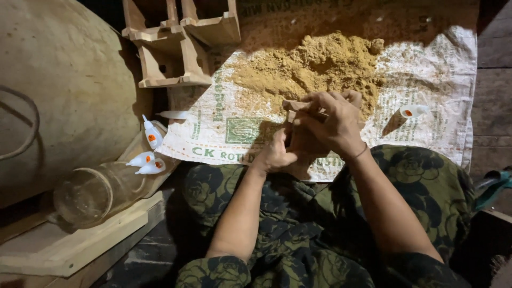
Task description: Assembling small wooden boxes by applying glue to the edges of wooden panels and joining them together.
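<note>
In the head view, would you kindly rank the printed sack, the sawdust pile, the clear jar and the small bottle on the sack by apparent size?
1. Printed sack
2. Sawdust pile
3. Clear jar, though nearer the camera, so unsure against the pile
4. Small bottle

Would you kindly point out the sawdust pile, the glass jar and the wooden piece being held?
sawdust pile [312,66], head view, middle of heap.
glass jar [93,194], head view, its side.
wooden piece [298,106], head view, exposed end.
</note>
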